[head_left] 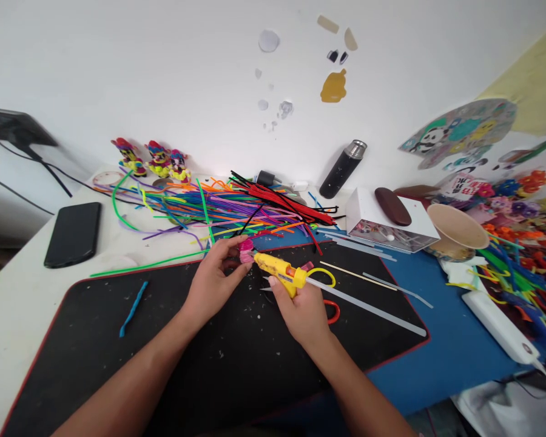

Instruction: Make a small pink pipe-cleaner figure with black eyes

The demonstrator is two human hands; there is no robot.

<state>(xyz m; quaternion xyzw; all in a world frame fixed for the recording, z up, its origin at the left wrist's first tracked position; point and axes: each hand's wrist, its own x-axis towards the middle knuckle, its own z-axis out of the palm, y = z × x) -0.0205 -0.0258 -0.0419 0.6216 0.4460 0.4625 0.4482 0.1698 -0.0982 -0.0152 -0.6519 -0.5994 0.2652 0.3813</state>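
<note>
My left hand [216,280] pinches a small pink piece of pipe-cleaner work [246,250] above the black mat [200,364]. In my right hand [304,309] is a yellow hot glue gun [275,267], its nozzle at the pink piece; whether they touch I cannot tell. A long translucent glue stick [368,306] extends from the gun's back end. Beneath my right hand lies a pair of scissors, partly hidden, with a red handle loop [332,311] showing. A short blue twisted pipe cleaner [133,308] rests on the mat to the left.
Behind the mat lies a heap of coloured pipe cleaners [236,203]. A black phone [73,234] is at left, three small figures [155,159] at the back. A dark thermos [343,170], white box [391,221], beige bowl [457,227] and white power strip [500,328] stand right.
</note>
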